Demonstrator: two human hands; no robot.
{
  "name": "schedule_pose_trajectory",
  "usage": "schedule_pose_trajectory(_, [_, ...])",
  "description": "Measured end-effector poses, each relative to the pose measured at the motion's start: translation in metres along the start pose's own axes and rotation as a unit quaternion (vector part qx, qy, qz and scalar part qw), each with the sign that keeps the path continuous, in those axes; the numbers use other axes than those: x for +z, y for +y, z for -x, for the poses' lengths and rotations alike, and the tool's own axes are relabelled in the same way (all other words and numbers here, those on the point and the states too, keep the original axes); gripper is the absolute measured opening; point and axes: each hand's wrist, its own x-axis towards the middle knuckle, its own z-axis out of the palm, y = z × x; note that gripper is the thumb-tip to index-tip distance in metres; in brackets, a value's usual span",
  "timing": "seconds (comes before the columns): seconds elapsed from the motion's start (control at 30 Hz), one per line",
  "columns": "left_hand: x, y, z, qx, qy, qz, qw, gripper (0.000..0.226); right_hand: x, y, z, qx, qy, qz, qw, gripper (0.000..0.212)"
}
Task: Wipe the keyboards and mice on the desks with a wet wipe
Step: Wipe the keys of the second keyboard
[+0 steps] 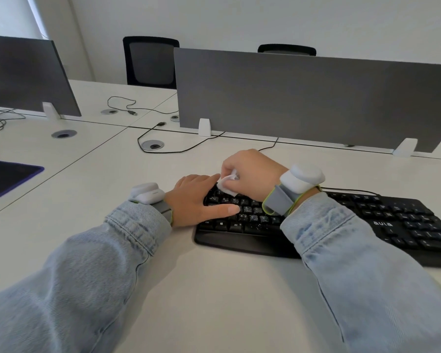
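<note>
Head view: black Aula keyboard [341,222] lies flat on the white desk [214,289], its cable running back toward the grey divider panel [316,98]. Right hand [252,171] has its fingers curled tightly round a crumpled wet wipe [227,184]; the wipe's free corner hangs below the fingertips and touches the top-left key rows. Left hand [196,200] rests flat on the keyboard's left end, fingers straight and holding nothing, index finger laid across the keys just below the wipe.

Step in hand, as judged: wiping the left key block while the left hand steadies the keyboard. The wide section of keys to the right of the right wrist appears not yet covered. The next move calls for drawing the wipe rightward along the rows under light, even pressure, with the steadying hand kept clear of the wipe's path. No mouse is in view.
</note>
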Motion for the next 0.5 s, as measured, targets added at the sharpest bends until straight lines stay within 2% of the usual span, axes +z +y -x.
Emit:
schedule_pose_trajectory(0.07, [0.004,-0.007,-0.005,0.007,0.018,0.001,1.000,0.087,0.009,-0.006,-0.002,-0.013,-0.016,0.002,1.000,0.017])
schedule_pose_trajectory(0.2, [0.006,-0.013,-0.009,0.008,0.036,-0.023,0.999,0.103,0.016,-0.001,-0.005,0.001,0.014,0.016,1.000,0.015])
schedule_pose_trajectory(0.27, [0.006,-0.014,-0.010,0.005,0.033,-0.020,0.999,0.102,0.015,0.002,-0.006,-0.004,0.028,0.005,1.000,0.014])
schedule_pose_trajectory(0.4, [0.002,-0.012,-0.007,0.002,0.032,-0.007,0.999,0.070,0.015,-0.004,-0.006,-0.027,-0.003,-0.051,0.998,0.013])
schedule_pose_trajectory(0.5, [0.001,-0.011,-0.006,0.007,0.029,-0.019,0.999,0.082,0.014,-0.003,-0.003,-0.027,-0.019,-0.050,0.998,0.012])
